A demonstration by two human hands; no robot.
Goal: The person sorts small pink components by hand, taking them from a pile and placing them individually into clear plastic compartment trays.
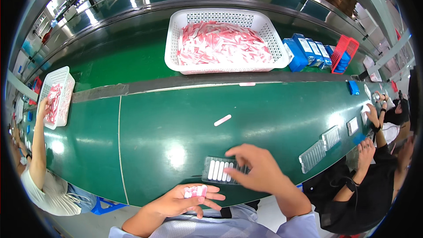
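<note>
My left hand [183,200] is palm up near the table's front edge, with a small bunch of pink and white strips with rounded ends [196,191] held in its curled fingers. Just beyond it lies a clear slotted plastic tray [205,172], where several white strips [216,170] sit side by side. Over the tray's right part hovers my right hand [257,169], its thumb and forefinger apart and the thumb close to the strips; nothing shows between them. That hand hides some of the slots. One loose pink strip [222,120] rests on the green table farther back.
A white basket [227,67] heaped with strips stands behind, beside blue packs [304,50] and a red basket [345,53]. At left, a person's hand [42,108] reaches into another basket [66,88]. At right are clear trays [312,156] and co-workers' hands [365,152].
</note>
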